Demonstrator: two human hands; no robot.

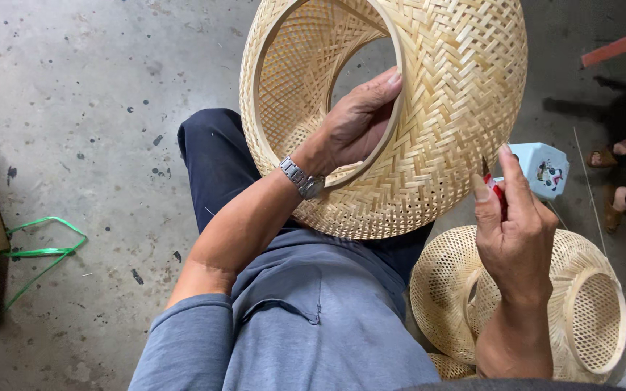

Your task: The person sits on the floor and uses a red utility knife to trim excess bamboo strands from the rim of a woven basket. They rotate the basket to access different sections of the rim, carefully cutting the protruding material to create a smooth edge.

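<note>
A craft workshop: woven bamboo shades (588, 311) stacked on stained concrete floor (96, 108).

What I can't see

The basket (429, 108) runs off the top edge; my right hand (516, 232) hides most of the small red tool (496, 192).

The left hand (356, 127) sits at the upper middle of the frame, forearm rising from the lower left, wrist bent, fingers hooked and thumb stretched up. The right hand (517, 224) stands upright at the lower right, back to the camera, fingers pinched together.
</note>
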